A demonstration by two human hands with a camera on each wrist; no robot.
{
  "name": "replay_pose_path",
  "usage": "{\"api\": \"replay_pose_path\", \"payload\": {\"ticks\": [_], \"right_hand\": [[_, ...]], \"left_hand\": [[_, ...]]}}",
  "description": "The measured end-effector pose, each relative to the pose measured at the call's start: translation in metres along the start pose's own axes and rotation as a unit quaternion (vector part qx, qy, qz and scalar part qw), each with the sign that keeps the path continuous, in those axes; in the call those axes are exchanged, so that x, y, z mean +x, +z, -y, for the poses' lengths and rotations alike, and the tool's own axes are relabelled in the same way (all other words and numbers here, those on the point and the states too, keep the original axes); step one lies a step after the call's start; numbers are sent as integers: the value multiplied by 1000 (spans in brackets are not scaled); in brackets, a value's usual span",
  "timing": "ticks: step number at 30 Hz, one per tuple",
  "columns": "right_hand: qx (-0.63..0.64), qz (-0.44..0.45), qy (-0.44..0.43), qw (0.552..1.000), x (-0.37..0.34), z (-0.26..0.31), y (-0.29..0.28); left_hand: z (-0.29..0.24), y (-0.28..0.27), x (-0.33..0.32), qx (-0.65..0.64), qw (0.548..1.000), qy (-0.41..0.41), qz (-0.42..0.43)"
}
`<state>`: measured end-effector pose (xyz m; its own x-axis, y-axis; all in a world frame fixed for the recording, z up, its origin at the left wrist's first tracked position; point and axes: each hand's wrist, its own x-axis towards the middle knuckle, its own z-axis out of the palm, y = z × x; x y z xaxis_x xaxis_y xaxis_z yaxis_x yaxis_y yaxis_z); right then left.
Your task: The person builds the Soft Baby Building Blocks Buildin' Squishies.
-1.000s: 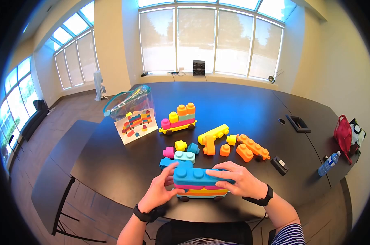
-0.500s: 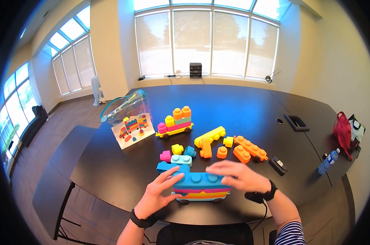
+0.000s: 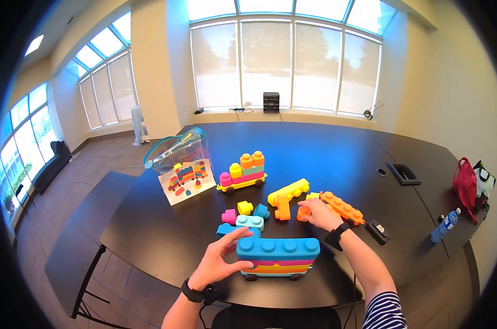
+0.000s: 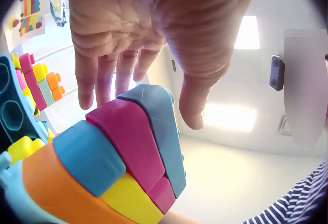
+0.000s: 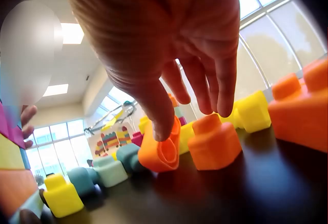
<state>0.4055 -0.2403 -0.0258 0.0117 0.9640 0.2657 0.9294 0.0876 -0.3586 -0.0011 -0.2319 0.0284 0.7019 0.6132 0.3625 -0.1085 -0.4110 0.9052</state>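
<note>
A stacked toy train wagon (image 3: pixel 281 268) stands near the table's front edge, with a long blue block (image 3: pixel 278 247) on top of pink, yellow and orange layers. My left hand (image 3: pixel 221 260) is at its left end, fingers behind and thumb in front. In the left wrist view those fingers (image 4: pixel 87 80) are fairly straight around the blue top. My right hand (image 3: pixel 321 214) reaches over a small orange block (image 5: pixel 212 142), its fingers pointing down close above it. Beside the thumb, an orange block with a hollow underside (image 5: pixel 154 149) lies on its side.
Behind the wagon lie teal (image 3: pixel 249 221), pink (image 3: pixel 229 216) and yellow (image 3: pixel 245 208) blocks. An orange wheeled base (image 3: pixel 350 211) and a black device (image 3: pixel 377 232) are at right. Farther back stand another wagon (image 3: pixel 243 176), a picture card (image 3: pixel 188 183) and a clear bag (image 3: pixel 174 145). A water bottle (image 3: pixel 444 226) stands far right.
My right hand has lifted off the blue top block and moved forward and right to the small orange block. My left hand has stayed at the wagon's left end.
</note>
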Motion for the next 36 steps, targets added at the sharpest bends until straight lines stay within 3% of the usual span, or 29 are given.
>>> {"api": "replay_pose_path", "payload": {"ticks": [5, 8, 9, 12, 15, 20, 24, 36], "right_hand": [[32, 17, 24, 999, 3, -4, -2], [25, -28, 13, 999, 3, 10, -30], [97, -56, 16, 994, 7, 15, -42], [268, -48, 22, 962, 1, 88, -106], [324, 8, -91, 942, -7, 148, -134], [255, 113, -197, 940, -11, 220, -129], [183, 93, -247, 947, -6, 234, -109], [140, 126, -225, 956, -3, 234, -91]], "left_hand": [[13, 4, -1, -15, 999, -20, -20], [16, 5, 0, -13, 1000, -15, -20], [16, 5, -1, -11, 1000, -13, -22], [15, 6, 0, -3, 1000, -7, -23], [15, 7, -1, 7, 1000, -11, -21], [17, 8, -3, -7, 999, -15, -28], [13, 6, -4, 10, 1000, -3, -25], [11, 5, -4, 8, 1000, -3, -23]]}}
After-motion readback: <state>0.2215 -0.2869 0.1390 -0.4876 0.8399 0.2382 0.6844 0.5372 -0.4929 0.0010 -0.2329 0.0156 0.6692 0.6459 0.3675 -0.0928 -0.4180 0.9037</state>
